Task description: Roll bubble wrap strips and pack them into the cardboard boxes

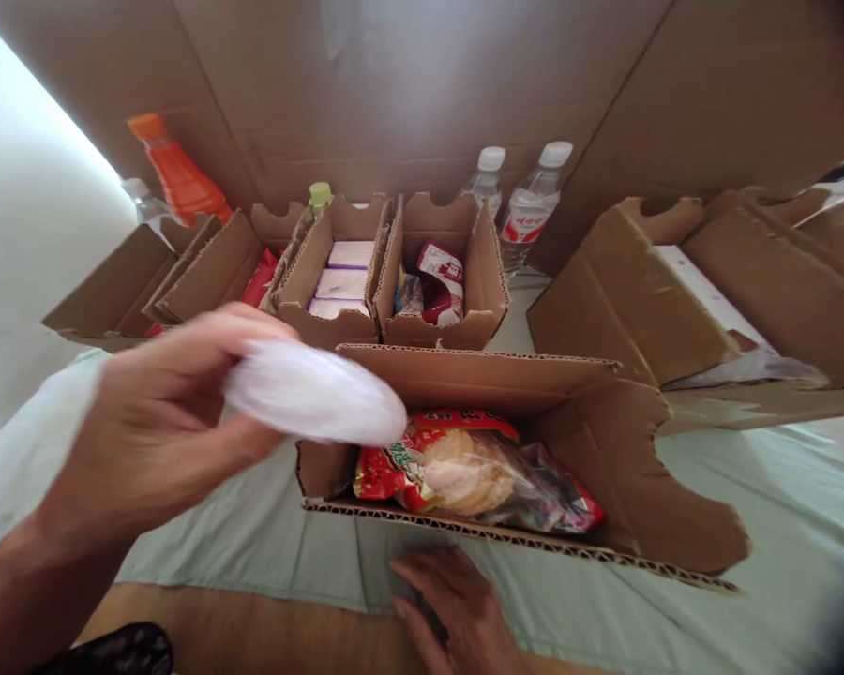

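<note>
My left hand [175, 412] pinches a white, soft-looking oblong bundle [316, 392] between thumb and fingers. Motion blurs it, so its exact kind cannot be told. The bundle hovers just over the left end of a cardboard box [689, 516] in front of me. Inside that box lie a red snack bag [394, 473] with a clear window showing round, pale brown crackers [464, 472] and another dark and red wrapped packet [577, 502]. My right hand [460, 609] rests palm down on the green cloth below the box, fingers apart and holding nothing.
Behind stand cardboard bins holding white packs [342, 281], a red-and-white pouch [444, 281] and a red packet [260, 278]. An orange bottle [183, 178] and clear bottles [531, 202] stand further back. More bins [625, 291] are at right. Green cloth [267, 534] covers the table.
</note>
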`<state>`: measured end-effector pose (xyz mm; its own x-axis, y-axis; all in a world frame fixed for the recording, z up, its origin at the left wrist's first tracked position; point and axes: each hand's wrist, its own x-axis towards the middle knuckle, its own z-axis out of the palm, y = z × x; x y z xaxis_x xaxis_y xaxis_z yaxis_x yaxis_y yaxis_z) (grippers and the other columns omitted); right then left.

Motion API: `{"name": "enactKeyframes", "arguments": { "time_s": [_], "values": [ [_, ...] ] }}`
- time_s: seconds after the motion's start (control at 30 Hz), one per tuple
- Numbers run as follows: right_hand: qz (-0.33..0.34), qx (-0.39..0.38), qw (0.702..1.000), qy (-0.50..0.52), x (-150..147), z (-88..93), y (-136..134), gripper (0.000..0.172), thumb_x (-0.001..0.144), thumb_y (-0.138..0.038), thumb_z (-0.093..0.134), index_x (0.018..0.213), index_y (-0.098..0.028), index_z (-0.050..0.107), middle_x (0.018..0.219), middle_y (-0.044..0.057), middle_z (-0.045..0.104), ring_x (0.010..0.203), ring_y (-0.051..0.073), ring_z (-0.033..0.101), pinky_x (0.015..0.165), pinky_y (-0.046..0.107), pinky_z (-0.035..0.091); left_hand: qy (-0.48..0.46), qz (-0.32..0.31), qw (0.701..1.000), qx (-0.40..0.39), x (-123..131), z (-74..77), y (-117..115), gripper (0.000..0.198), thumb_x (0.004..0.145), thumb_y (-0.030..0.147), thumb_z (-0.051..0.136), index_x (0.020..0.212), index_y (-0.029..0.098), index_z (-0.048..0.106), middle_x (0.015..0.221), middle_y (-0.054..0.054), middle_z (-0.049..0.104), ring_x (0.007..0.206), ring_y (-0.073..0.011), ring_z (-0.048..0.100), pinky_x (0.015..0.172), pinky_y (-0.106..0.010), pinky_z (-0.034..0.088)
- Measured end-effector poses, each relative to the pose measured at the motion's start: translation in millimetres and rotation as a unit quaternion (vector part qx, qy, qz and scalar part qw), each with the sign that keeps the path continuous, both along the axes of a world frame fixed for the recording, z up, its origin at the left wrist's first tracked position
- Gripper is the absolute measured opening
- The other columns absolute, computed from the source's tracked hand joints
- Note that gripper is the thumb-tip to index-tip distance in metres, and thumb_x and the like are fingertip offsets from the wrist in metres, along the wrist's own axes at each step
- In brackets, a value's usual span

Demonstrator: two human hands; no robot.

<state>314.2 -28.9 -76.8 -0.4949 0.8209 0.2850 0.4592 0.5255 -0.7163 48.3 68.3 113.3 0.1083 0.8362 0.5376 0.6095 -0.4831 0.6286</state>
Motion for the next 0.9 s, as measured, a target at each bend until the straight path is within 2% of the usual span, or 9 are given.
{"name": "enactKeyframes", "arguments": {
  "time_s": [0.03,0.1,0.23,0.4,0.47,0.63,0.8,0.83,0.9],
  "values": [
    [-0.001,0.002,1.0,0.003,1,-0.3,-1,0.032,0.092,-0.011,0.06,0.12,-0.023,0.069,0.106,0.005,0.078,0.096,0.021,0.074,0.092,0.034,0.058,0.057,-0.044,0.997,-0.005,12,3.5,6,0.013,0.088,0.031,0.074,0.1,0.027,0.074,0.098,0.0,0.074,0.084,-0.0178,0.069,0.07,-0.029,0.057],
    [-0.002,0.004,1.0,0.005,3,-1.3,-2,0.031,0.092,-0.011,0.059,0.12,-0.023,0.069,0.105,0.005,0.078,0.094,0.021,0.074,0.091,0.036,0.059,0.17,-0.094,0.981,0.003,27,6.6,16,0.011,0.091,0.024,0.065,0.098,0.025,0.073,0.092,0.0,0.075,0.081,-0.0183,0.07,0.072,-0.03,0.056],
    [-0.013,0.002,1.0,-0.005,3,0.0,-5,0.03,0.093,-0.013,0.061,0.119,-0.024,0.069,0.104,0.005,0.078,0.093,0.022,0.074,0.093,0.038,0.058,0.324,-0.119,0.938,-0.014,32,8.5,35,0.014,0.091,0.029,0.059,0.089,0.024,0.072,0.084,-0.001,0.07,0.078,-0.0211,0.067,0.077,-0.035,0.053],
    [-0.015,0.004,1.0,0.012,1,6.2,-7,0.026,0.094,-0.014,0.062,0.117,-0.023,0.07,0.104,0.006,0.079,0.093,0.023,0.074,0.088,0.038,0.058,0.405,-0.219,0.875,-0.147,37,10.8,59,0.009,0.084,0.024,0.059,0.08,0.024,0.068,0.069,0.001,0.06,0.071,-0.0214,0.065,0.088,-0.042,0.052],
    [-0.012,0.001,1.0,0.015,1,7.5,-7,0.026,0.095,-0.014,0.062,0.118,-0.022,0.07,0.104,0.006,0.078,0.093,0.023,0.074,0.089,0.038,0.058,0.441,-0.235,0.847,-0.181,42,7.5,68,0.007,0.08,0.019,0.062,0.08,0.024,0.067,0.065,0.002,0.058,0.071,-0.0236,0.067,0.089,-0.044,0.052],
    [-0.008,-0.005,1.0,0.004,1,7.6,-8,0.027,0.093,-0.012,0.064,0.117,-0.022,0.07,0.104,0.006,0.078,0.093,0.023,0.073,0.09,0.039,0.057,0.505,-0.247,0.806,-0.187,54,-3.6,80,0.019,0.08,0.007,0.054,0.079,0.021,0.067,0.067,0.002,0.062,0.075,-0.0237,0.071,0.093,-0.045,0.052],
    [0.006,-0.019,1.0,-0.008,2,3.6,-7,0.026,0.092,-0.013,0.064,0.116,-0.022,0.07,0.104,0.006,0.078,0.093,0.023,0.073,0.088,0.039,0.057,0.488,-0.271,0.811,-0.174,55,-19.1,84,0.017,0.084,0.012,0.057,0.071,0.021,0.064,0.07,-0.001,0.067,0.077,-0.0223,0.072,0.088,-0.039,0.054],
    [0.008,-0.016,1.0,-0.007,1,2.3,-7,0.026,0.092,-0.014,0.064,0.116,-0.022,0.07,0.104,0.006,0.078,0.093,0.023,0.073,0.088,0.038,0.057,0.466,-0.27,0.823,-0.179,53,-23.5,85,0.018,0.084,0.015,0.059,0.068,0.022,0.063,0.068,-0.001,0.067,0.076,-0.0227,0.073,0.087,-0.039,0.055],
    [0.015,-0.01,1.0,-0.011,0,0.9,-6,0.026,0.093,-0.014,0.063,0.116,-0.021,0.07,0.105,0.007,0.078,0.093,0.022,0.073,0.089,0.038,0.057,0.371,-0.211,0.889,-0.166,49,-29.7,84,0.021,0.087,0.023,0.062,0.066,0.022,0.063,0.066,-0.001,0.067,0.074,-0.0226,0.073,0.085,-0.039,0.056]
  ]
}}
